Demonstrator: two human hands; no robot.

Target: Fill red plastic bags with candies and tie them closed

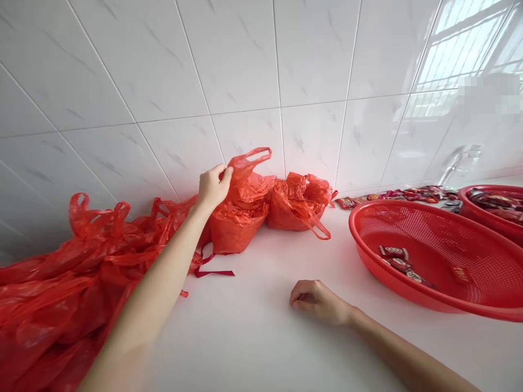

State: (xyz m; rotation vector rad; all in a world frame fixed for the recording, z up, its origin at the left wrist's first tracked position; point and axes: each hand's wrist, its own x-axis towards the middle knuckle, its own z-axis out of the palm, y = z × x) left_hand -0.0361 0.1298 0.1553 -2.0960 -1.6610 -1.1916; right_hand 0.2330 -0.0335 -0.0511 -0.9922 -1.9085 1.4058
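With the held red bag point(239, 227) as my landmark, well over to its left I see a heap of red plastic bags point(77, 277), crumpled together, some with handle loops standing up; the heap runs along the tiled wall point(245, 60) almost to the held bag. The left forearm reaches across in front of this heap.

The left hand point(213, 188) is at the held bag's upper left, thumb and fingers pinched shut on the thin plastic near a handle loop, drawing that part up above the bulging body, which sits on the white tabletop point(241, 332). A dark red strip point(216, 273) lies just in front of the bag's lower left.

Close against the held bag's right is a second filled bag point(286, 212), its top bunched, one handle drooping forward.

Nearer me and to the right of the held bag, the right hand point(316, 300) is low over the tabletop, fingers loosely curled; I can't tell whether anything is tucked inside.

Farther right of the held bag stands a big red basket point(379, 220) with a few small packets point(402, 265) in it. Behind it, along the wall, runs a line of wrapped packets point(402, 194); at the far right is another red basket point(482, 218), fuller.
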